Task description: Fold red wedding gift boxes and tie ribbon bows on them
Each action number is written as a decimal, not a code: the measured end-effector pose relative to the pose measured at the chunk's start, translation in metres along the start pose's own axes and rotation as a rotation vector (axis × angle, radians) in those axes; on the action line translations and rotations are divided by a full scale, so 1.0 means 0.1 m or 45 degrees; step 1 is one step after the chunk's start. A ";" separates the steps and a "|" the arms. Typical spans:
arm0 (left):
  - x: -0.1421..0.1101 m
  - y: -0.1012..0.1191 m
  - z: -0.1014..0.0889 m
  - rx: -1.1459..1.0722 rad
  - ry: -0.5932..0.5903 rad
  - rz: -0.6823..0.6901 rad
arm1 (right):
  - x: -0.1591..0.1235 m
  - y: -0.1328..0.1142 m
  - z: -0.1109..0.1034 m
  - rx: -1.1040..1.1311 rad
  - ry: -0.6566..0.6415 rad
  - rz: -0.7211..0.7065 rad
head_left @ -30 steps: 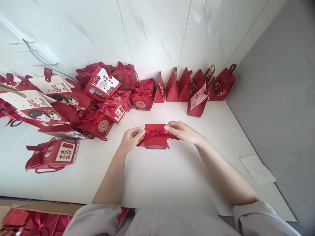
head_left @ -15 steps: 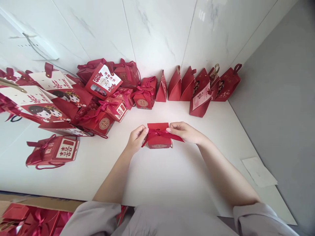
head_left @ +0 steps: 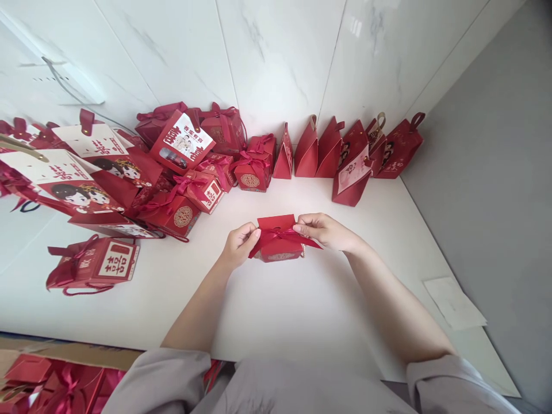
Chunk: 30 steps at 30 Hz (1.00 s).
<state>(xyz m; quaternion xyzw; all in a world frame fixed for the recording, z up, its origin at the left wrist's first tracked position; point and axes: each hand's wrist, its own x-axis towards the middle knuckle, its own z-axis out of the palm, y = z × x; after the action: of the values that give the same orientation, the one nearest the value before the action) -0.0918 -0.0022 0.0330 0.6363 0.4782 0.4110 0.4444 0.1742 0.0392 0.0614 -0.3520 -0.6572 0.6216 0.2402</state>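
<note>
A small red gift box (head_left: 282, 250) stands on the white table in front of me, its upper flap (head_left: 276, 221) raised at the back. Across its top runs a dark pink ribbon (head_left: 280, 233), gathered in a bow or knot at the middle. My left hand (head_left: 241, 244) pinches the ribbon between thumb and fingers at the box's left side. On the right side, my right hand (head_left: 321, 230) pinches the other part of the ribbon, with a ribbon tail hanging below it. A cord handle shows at the box's lower right.
Finished-looking red gift boxes (head_left: 172, 215) with ribbons crowd the left. One box (head_left: 92, 261) lies apart nearer me. Several red pointed boxes (head_left: 330, 152) line the wall. A white paper (head_left: 455, 302) lies at right. A carton (head_left: 107, 357) of red boxes sits below the table's front-left edge.
The gift box has tilted slightly, its left side turning a little. Both hands keep their pinch on the ribbon, having shifted only slightly; the boxes around have not moved.
</note>
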 end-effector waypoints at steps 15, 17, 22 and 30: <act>0.01 -0.13 -0.23 0.152 -0.165 0.238 | -0.27 -0.09 -0.28 -0.396 0.023 0.042; 0.01 -0.15 -0.16 0.195 -0.280 0.174 | -0.22 0.01 -0.25 -0.406 -0.055 0.052; 0.03 -0.15 -0.03 0.379 -0.306 0.137 | -0.06 0.22 -0.19 -0.374 -0.159 -0.045; 0.12 -0.19 0.11 0.134 -0.160 0.210 | 0.11 0.33 -0.07 0.179 -0.108 -0.237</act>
<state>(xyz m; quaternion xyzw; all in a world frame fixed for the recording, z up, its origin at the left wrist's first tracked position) -0.0839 0.0101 0.0130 0.7205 0.4163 0.3798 0.4041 0.1775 0.0516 0.0279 -0.2451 -0.6514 0.6555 0.2930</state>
